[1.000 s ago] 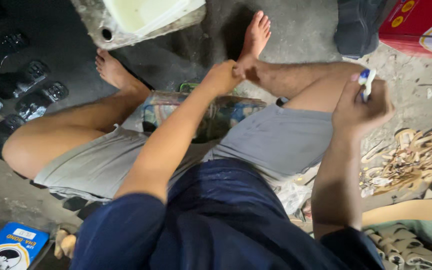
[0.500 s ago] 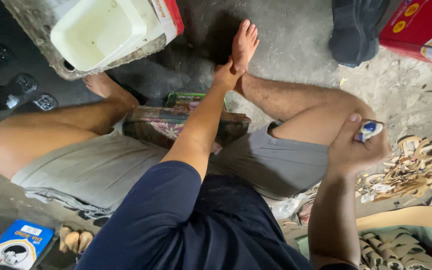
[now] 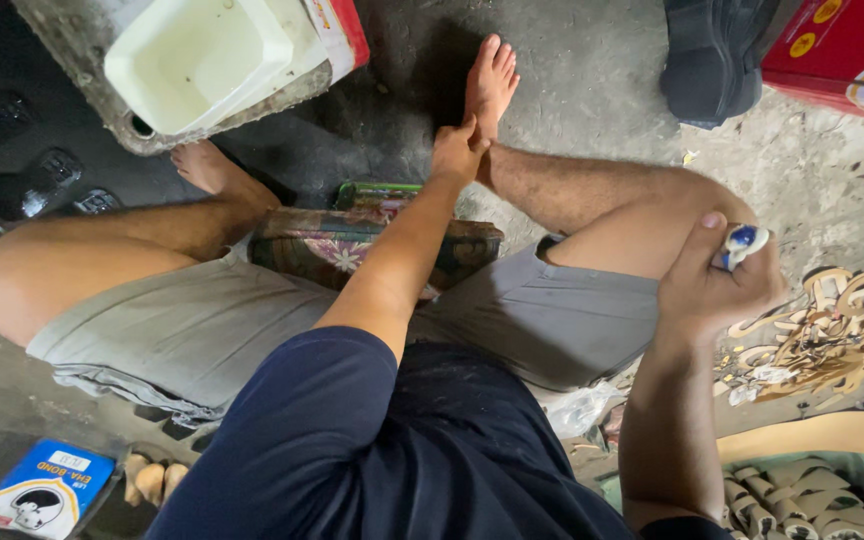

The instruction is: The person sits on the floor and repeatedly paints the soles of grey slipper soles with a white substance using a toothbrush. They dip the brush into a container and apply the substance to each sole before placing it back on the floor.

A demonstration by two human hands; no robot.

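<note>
Nearest the camera, at the lower left, a flat blue and white printed packet (image 3: 44, 492) lies on the dark floor, apart from both hands. Just right of the dark blue shirt, the right hand (image 3: 714, 285) is raised beside the right knee, closed around a small blue and white tube-like object (image 3: 744, 243); the thumb lies along it and only its top end shows, so what it is cannot be told for sure. Should that hold loosen, I judge the small thing could drop into the heap of pale tan cut straps (image 3: 832, 320) just beside the knee and be hard to find there.

Further out, the left hand (image 3: 457, 152) reaches across the lap and wraps the ankle of the bare right foot (image 3: 490, 85), fingers curled on skin and holding no object. A flat patterned cushion with a flower print (image 3: 332, 245) sits under the legs. Leaning this far forward could, in my judgement, tip the person's balance toward the grey concrete block holding a cream plastic tub (image 3: 202, 60), which stands near the left foot.
</note>
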